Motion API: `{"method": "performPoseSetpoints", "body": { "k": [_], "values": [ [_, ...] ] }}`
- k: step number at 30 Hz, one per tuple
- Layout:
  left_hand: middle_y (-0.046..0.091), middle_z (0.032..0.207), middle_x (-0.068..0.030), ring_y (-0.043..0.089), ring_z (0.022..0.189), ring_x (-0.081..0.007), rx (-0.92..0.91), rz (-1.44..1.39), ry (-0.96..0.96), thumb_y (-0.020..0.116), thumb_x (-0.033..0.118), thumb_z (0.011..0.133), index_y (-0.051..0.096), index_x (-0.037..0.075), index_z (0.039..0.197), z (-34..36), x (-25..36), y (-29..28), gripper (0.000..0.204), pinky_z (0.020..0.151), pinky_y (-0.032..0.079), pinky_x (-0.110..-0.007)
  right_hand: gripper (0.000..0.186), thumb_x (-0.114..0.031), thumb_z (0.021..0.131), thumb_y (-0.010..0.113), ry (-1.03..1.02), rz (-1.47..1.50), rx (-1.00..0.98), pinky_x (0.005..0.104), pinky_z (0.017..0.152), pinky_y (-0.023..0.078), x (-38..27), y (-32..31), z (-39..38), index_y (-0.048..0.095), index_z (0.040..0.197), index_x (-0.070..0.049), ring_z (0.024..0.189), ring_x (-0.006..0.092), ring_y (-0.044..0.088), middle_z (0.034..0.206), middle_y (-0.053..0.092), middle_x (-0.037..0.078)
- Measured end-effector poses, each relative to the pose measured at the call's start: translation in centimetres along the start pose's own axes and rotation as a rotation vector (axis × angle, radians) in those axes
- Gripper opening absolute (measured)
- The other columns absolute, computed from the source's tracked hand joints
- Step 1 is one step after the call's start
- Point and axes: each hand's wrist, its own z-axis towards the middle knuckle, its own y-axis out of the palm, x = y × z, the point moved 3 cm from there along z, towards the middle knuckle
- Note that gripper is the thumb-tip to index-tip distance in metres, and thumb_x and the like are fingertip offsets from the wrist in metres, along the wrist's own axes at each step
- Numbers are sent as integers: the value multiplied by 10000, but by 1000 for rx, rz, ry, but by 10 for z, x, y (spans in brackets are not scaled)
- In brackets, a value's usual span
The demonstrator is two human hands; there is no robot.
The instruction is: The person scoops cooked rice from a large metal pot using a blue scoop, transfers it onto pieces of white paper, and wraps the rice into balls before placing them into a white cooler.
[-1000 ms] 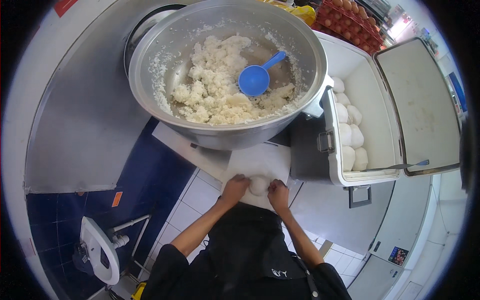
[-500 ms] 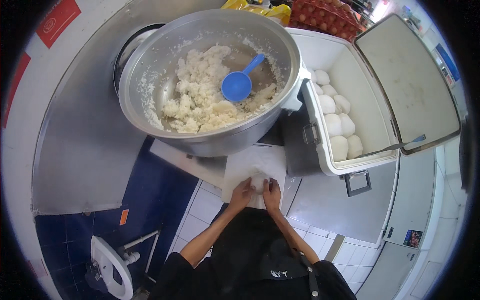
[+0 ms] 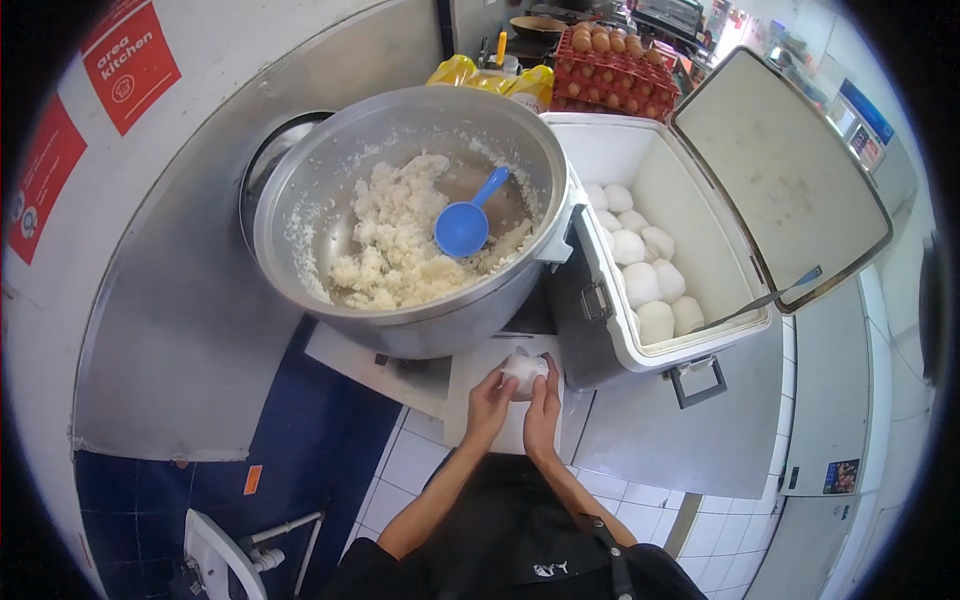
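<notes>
While the left hand (image 3: 490,402) and right hand (image 3: 543,408) curl together from either side, both clasp a wrapped rice ball (image 3: 524,372) between their fingers, held just above a white cutting board (image 3: 478,400). Close ahead sits the big metal pot (image 3: 300,260) of cooked rice (image 3: 395,240) with a blue scoop (image 3: 466,224); to the right, an open white cooler (image 3: 690,200) holds finished rice balls (image 3: 640,265).

Red wall signs (image 3: 130,60), yellow packets (image 3: 490,82)

Scoop (image 3: 464,225) in pot (image 3: 300,190), cooler (image 3: 735,290) right
</notes>
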Motion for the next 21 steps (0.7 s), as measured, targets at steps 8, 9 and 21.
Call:
{"method": "performPoseSetpoints", "body": {
  "k": [8, 9, 21],
  "values": [
    [626, 1229, -97, 586, 1118, -153, -99, 69, 73, 643, 159, 988, 535, -62, 1359, -19, 40, 22, 445, 983, 461, -294, 265, -139, 910, 681, -171, 29, 151, 303, 793, 491, -47, -7, 14, 596, 1129, -16, 875, 168, 608, 978, 650, 78],
    [604, 1260, -100, 577, 1145, -168, -119, 88, 52, 645, 150, 983, 526, -58, 1362, -23, 45, 20, 448, 999, 456, -307, 265, -139, 910, 681, -172, 37, 153, 303, 793, 491, -50, -9, 17, 596, 1129, -16, 875, 168, 608, 978, 650, 78],
    [606, 1207, -163, 563, 1161, -228, 45, 90, 450, 319, 525, 1069, 538, -23, 1290, -8, 141, 74, 630, 1031, 406, -359, 243, -103, 814, 739, -367, -34, 40, 308, 710, 510, -120, -18, 16, 628, 1015, -23, 776, 176, 637, 869, 663, 68]
  ]
}}
